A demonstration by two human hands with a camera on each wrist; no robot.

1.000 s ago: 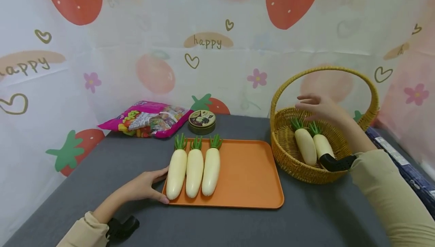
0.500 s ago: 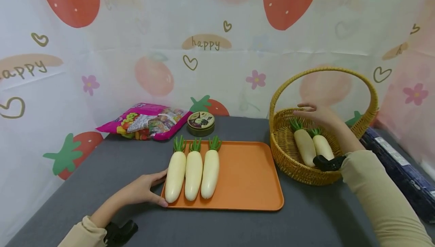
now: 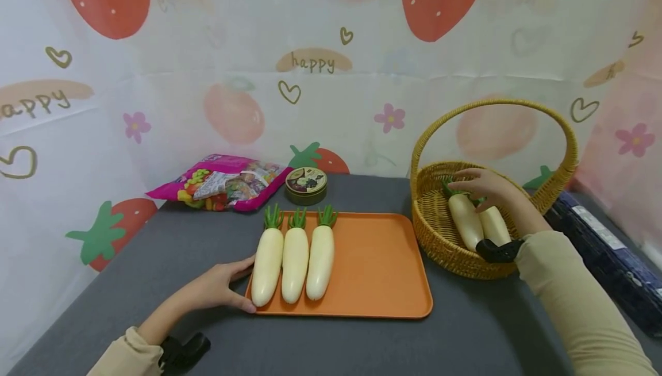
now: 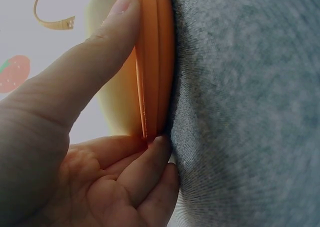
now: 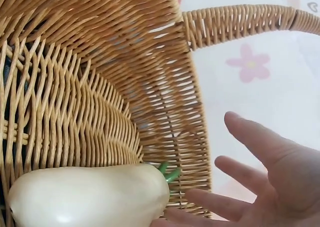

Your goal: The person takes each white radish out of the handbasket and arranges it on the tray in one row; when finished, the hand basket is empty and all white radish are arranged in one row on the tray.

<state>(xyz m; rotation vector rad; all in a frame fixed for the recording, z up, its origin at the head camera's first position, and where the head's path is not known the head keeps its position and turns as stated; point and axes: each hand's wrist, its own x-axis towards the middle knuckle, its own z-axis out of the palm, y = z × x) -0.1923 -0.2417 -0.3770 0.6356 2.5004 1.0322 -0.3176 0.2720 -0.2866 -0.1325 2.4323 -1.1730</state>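
Observation:
Three white radishes (image 3: 293,264) with green tops lie side by side on the left part of an orange tray (image 3: 380,261). My left hand (image 3: 219,288) holds the tray's near left corner. In the left wrist view its thumb lies along the orange rim and its bent fingers meet the tray's side. On the right, my right hand (image 3: 488,189) is inside the wicker basket (image 3: 439,246), fingers spread over the tops of two more white radishes (image 3: 465,221). The right wrist view shows one radish (image 5: 90,194) beside the open fingers, with its green stalks near the fingertips.
A pink snack bag (image 3: 227,183) and a round tin (image 3: 306,185) stand behind the tray. The basket's tall handle (image 3: 496,102) arches above the right hand. A dark blue box (image 3: 605,255) lies right of the basket, and a printed cloth hangs behind the table.
My right hand has moved down and slightly forward into the basket, from above the radishes to their green tops. The left hand stays at the tray's corner.

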